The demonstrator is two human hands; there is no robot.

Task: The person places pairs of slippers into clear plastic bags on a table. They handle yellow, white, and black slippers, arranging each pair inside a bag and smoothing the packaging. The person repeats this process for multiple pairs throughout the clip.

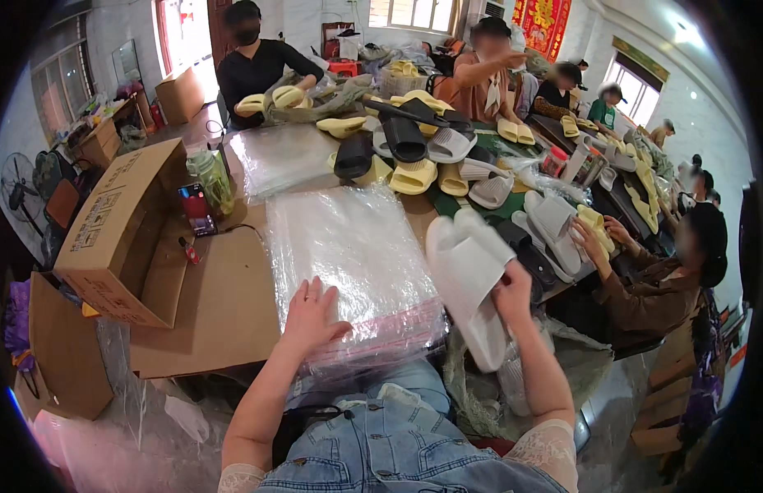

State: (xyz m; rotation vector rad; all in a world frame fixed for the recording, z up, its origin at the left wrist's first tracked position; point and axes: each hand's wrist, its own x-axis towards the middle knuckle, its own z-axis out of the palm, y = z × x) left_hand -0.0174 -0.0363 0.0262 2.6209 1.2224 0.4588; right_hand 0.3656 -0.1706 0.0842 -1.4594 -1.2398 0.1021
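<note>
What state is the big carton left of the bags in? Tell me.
Tipped and open: the carton lies on its side, flaps spread toward the bags.

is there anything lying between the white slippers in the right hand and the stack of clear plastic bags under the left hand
Nothing visible does. The right hand holds the white foam slippers right beside the stack of clear plastic bags, which the left hand presses flat.

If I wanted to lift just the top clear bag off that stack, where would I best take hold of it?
Probably at the near edge with the pink strip, beside the left hand. There the stack of clear bags overhangs the cardboard sheet, so fingers could slip under one thin, limp layer from the person's side. The right hand holds a pair of white slippers, so that side is crowded.
</note>
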